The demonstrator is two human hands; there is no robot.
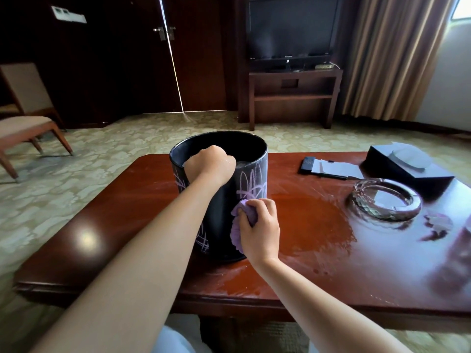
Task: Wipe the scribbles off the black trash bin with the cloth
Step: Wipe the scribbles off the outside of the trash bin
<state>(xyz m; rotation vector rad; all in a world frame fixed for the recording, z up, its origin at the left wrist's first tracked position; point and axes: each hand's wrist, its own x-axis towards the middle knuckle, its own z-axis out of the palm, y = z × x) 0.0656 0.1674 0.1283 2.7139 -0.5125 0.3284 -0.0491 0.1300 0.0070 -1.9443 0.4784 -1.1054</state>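
The black trash bin (224, 215) stands upright on the wooden bench (107, 215), near its front edge and roughly at mid-width. The person's left hand (210, 165) is closed over the near rim of the bin, fingers curled inside, steadying it. The right hand (260, 230) is bunched around a purple cloth (238, 225) and presses it against the lower right of the bin's outer wall.

Step in hand: wiping, part way through. Pale purple scribbles (251, 184) remain on the wall directly above the cloth. Further scribbles show on the left side of the wall, one patch near the rim and one near the base, both partly hidden by the left forearm. The band of wall between these patches reads as clean black. The far side of the bin is out of sight, so its condition cannot be told.

Next move, as a judgement: carry the cloth upward over the loops above it with firm pressure while the left hand resists the push so the bin does not slide or tip. The bin then likely needs turning to bring the left patches under the cloth.

A glass ashtray (386, 200) and a dark tissue box (407, 169) sit well apart on the right of the bench, clear of the work
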